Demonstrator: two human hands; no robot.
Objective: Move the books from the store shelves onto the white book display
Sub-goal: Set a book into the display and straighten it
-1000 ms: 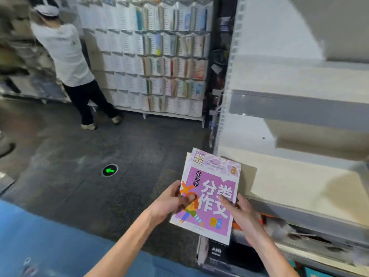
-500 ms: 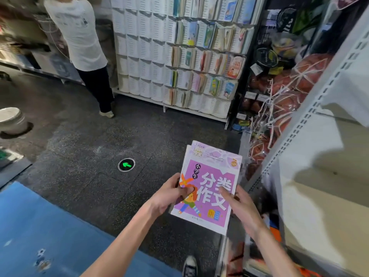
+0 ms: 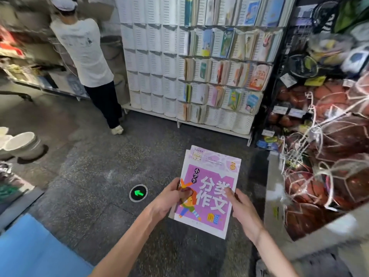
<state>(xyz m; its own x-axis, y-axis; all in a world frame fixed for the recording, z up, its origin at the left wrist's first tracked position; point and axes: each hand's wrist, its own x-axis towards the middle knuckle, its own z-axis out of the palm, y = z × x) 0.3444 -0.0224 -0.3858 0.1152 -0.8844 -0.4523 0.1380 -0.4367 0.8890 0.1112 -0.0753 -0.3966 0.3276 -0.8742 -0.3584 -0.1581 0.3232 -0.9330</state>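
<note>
A thin stack of books [image 3: 209, 188] with a purple cover and large white characters is held in front of me over the dark floor. My left hand [image 3: 169, 198] grips its left edge with the thumb on the cover. My right hand [image 3: 242, 210] holds the right edge, thumb on top. The white book display [image 3: 157, 62] stands straight ahead against the wall, its left pockets bare and its right pockets filled with several books.
A person in a white shirt [image 3: 85, 50] stands at the display's left end, back turned. Netted basketballs [image 3: 327, 156] crowd a bin on my right. White buckets [image 3: 22, 144] sit at left, a green arrow marker [image 3: 138, 193] on the floor, a blue mat [image 3: 34, 248] near left.
My view has swung left, away from the store shelves on the right and toward the white display. Both hands keep the same hold on the books.
</note>
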